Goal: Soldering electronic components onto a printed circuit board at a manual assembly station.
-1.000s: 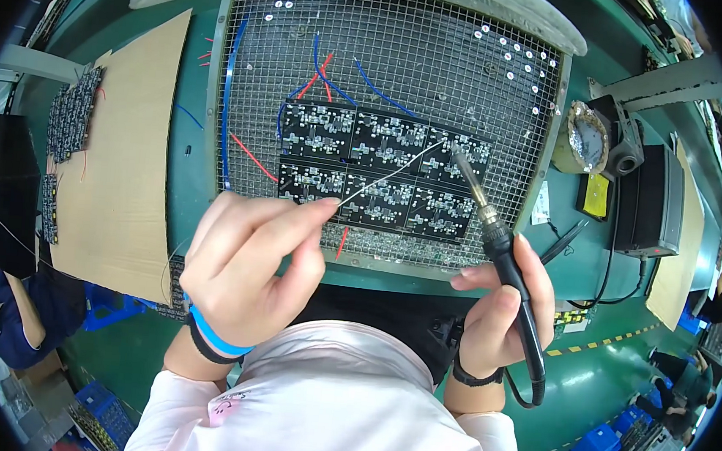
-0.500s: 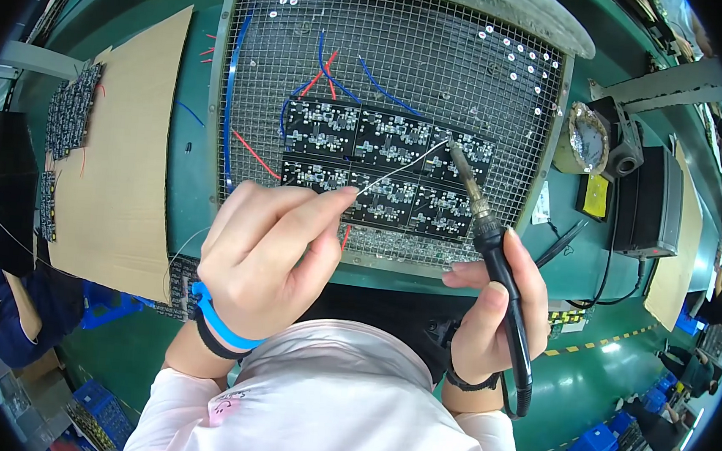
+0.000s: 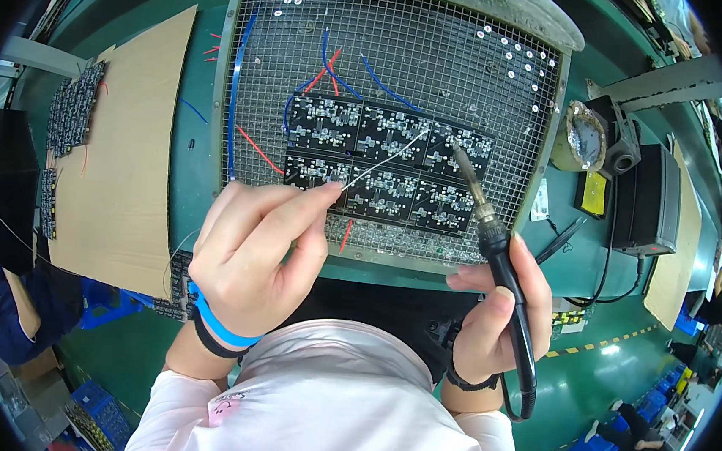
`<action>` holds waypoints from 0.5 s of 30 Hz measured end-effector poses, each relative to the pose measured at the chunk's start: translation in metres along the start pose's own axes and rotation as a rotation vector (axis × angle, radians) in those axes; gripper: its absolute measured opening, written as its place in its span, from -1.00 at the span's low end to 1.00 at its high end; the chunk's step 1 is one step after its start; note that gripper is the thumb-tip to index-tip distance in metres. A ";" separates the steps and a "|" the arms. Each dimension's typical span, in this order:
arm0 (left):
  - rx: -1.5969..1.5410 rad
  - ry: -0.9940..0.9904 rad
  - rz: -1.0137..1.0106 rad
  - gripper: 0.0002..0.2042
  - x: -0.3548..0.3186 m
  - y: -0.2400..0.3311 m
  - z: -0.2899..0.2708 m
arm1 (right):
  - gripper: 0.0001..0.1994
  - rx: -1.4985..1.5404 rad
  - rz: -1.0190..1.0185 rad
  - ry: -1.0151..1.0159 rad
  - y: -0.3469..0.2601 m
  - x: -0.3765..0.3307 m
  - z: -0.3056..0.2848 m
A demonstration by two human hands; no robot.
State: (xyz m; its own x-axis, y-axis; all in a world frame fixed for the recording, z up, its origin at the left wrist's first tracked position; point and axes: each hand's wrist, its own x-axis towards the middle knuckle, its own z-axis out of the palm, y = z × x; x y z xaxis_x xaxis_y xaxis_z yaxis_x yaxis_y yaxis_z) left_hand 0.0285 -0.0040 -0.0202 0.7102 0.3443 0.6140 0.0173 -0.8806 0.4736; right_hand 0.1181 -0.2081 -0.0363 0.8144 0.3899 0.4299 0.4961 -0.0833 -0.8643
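Observation:
My left hand [image 3: 261, 252] pinches a thin length of solder wire [image 3: 386, 160] that slants up and right over a panel of black circuit boards [image 3: 322, 131]. The wire's free end hangs over the upper middle board, apart from the iron. A black-handled soldering iron [image 3: 506, 271] lies in my right hand [image 3: 502, 317], fingers closed round the grip. Its tip points up and left, at the upper right board. Blue wires [image 3: 380, 85] and red wires [image 3: 257, 148] trail from the panel's top and left edges. The panel rests on a metal mesh [image 3: 426, 40].
Cardboard [image 3: 137, 157] with more circuit boards [image 3: 75, 110] covers the left of the green bench. At right stand a foil-lined pot [image 3: 584, 137], a yellow sponge [image 3: 592, 194] and a black box-shaped unit [image 3: 647, 201]. White round bits [image 3: 519, 47] dot the mesh. Other people sit farther off.
The solder wire's end has drawn back left from the iron's tip, with my left hand shifting slightly left. The iron has moved slightly right and down.

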 end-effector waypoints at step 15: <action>-0.032 -0.030 0.021 -0.64 -0.002 -0.004 0.002 | -0.67 0.018 0.008 -0.011 0.005 0.002 0.008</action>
State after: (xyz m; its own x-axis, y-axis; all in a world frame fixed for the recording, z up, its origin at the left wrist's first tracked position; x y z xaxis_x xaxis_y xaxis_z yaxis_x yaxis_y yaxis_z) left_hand 0.0283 -0.0020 -0.0240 0.7313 0.3156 0.6046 -0.0197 -0.8763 0.4813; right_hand 0.1202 -0.2004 -0.0418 0.8151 0.3990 0.4200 0.4837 -0.0696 -0.8725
